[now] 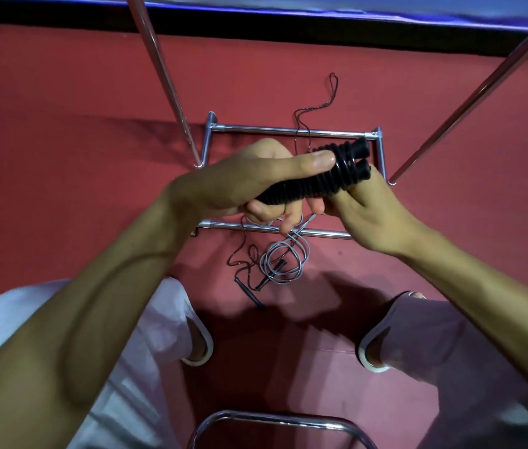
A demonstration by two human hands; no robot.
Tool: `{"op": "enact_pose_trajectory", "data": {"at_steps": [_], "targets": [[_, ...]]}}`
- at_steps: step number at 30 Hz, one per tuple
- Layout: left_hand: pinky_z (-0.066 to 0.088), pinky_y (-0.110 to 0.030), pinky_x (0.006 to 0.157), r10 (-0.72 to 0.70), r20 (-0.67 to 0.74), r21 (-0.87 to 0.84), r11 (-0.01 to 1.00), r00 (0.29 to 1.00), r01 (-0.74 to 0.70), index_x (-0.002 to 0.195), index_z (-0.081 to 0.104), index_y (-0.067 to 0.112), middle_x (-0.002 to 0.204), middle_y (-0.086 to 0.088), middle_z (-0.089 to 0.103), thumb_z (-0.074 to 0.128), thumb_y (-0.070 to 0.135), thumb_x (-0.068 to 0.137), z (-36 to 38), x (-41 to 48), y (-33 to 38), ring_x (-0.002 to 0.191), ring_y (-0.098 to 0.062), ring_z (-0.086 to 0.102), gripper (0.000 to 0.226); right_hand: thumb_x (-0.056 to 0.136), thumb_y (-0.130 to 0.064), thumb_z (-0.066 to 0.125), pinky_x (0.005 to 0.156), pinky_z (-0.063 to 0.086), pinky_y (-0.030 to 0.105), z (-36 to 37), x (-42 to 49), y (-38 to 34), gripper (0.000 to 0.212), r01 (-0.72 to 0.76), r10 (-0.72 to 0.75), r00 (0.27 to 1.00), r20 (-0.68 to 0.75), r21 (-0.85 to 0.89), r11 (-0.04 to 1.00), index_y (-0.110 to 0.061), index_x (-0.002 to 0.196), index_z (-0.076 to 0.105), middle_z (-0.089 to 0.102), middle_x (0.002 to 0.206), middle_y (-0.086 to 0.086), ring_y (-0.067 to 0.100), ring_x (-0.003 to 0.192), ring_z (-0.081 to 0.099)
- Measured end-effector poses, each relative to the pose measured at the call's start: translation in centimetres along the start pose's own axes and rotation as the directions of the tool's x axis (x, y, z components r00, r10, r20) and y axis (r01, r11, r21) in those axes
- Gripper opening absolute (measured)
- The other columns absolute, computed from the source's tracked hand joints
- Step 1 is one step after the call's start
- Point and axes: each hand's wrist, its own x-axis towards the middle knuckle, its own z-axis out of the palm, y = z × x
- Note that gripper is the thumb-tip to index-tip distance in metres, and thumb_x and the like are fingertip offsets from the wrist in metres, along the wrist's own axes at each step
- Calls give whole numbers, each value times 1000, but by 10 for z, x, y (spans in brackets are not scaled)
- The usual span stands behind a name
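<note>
Risk at this stage, as judged: the grey cable (285, 254) drops from the near end of the paired handles (327, 176) and piles in loose loops on the floor (61, 189), lying over a second rope (272, 274), thin and black; a pull on the handles would probably drag the two into a snarl, or catch the cable on the near bar of the chrome frame (256, 128), which it passes in this view; a slackened grip could let one handle slide off the other, since they lie only side by side; nearest the viewer, a curved chrome rail (272, 419), then pale trousers and two slippers (201, 348); above the knees, the left hand (240, 183) grasps the handles, thumb laid along the ribs, fingers curled beneath the near end; the right hand (369, 209) closes on them from below and to the right, one fingertip showing beside the far ends; the handles thus lie between the two hands, touching both, slanting up and away to the right, far ends jutting past the left thumb; on the floor beneath, the cable loops; beyond, the rectangular frame, the black rope trailing over its far bar; farthest, two slanting chrome poles (165, 76)
</note>
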Motion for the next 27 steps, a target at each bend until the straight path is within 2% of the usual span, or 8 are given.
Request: {"op": "enact_pose_trajectory", "data": {"at_steps": [4, 7, 11, 15, 19, 22, 24, 27], "targets": [[20, -15, 38, 55, -75, -8, 998, 996, -55, 70, 73, 7, 53, -17, 62, 54, 43, 99, 7, 0, 1, 30, -10, 28, 50, 110, -15, 38, 57, 39, 31, -2, -7, -6, 32, -40, 41, 999, 10, -131, 991, -21, 84, 55, 54, 70, -10, 10, 59, 46], [24, -17, 39, 46, -171, 29, 999, 984, -42, 89, 67, -7, 54, -18, 61, 58, 45, 99, 9, 4, -2, 31, -12, 31, 53, 112, -29, 36, 47, 28, 22, -5, -7, -11, 36, -242, 223, 968, 115, 201, 949, -10, 84, 49, 41, 59, 4, 9, 48, 31], [27, -20, 38, 49, -346, -28, 998, 937, -62, 116, 43, 3, 57, -17, 63, 66, 36, 99, 12, 11, -12, 36, -18, 37, 44, 111, -20, 32, 43, 20, 20, -3, -4, -9, 34, -429, 302, 890, 342, 401, 809, -6, 84, 46, 35, 54, -7, 9, 45, 27], [30, -21, 38, 177, -413, 58, 984, 893, -168, 95, 65, -2, 60, -20, 58, 58, 25, 105, 18, 15, -12, 37, -19, 42, 30, 106, -12, 41, 42, 13, 23, -11, 4, -11, 12, -521, 352, 848, 396, 504, 689, -3, 104, 49, 30, 58, -3, 9, 46, 24], [28, -18, 37, 141, -619, 17, 986, 772, -166, 75, 67, 3, 56, -18, 57, 61, 31, 103, 10, 16, -11, 35, -16, 39, 40, 110, -11, 37, 41, 18, 19, -12, 9, -15, 26, -439, 393, 897, 205, 523, 730, -4, 95, 57, 36, 53, -3, 10, 42, 26], [28, -18, 36, 106, -693, 16, 991, 714, -132, 61, 61, 5, 55, -26, 57, 62, 38, 101, 12, 21, -14, 34, -19, 40, 53, 110, -13, 42, 40, 33, 21, -9, 4, -17, 34, -330, 342, 939, -35, 188, 925, -4, 88, 66, 62, 54, 0, 15, 36, 43], [31, -18, 37, 117, -733, 44, 991, 670, -125, 57, 58, 2, 56, -30, 58, 62, 37, 102, 18, 25, -16, 33, -19, 42, 56, 107, -21, 51, 44, 41, 21, -6, 1, -18, 34, -283, 277, 951, -136, -28, 959, -8, 82, 71, 70, 58, 0, 14, 37, 54], [35, -21, 38, 92, -770, 23, 993, 632, -117, 63, 56, 3, 57, -29, 58, 60, 38, 103, 21, 28, -21, 35, -19, 44, 53, 104, -29, 57, 49, 45, 29, -1, -4, -20, 41, -243, 195, 936, -292, -138, 960, -11, 71, 73, 66, 52, -9, 11, 41, 55]]}}
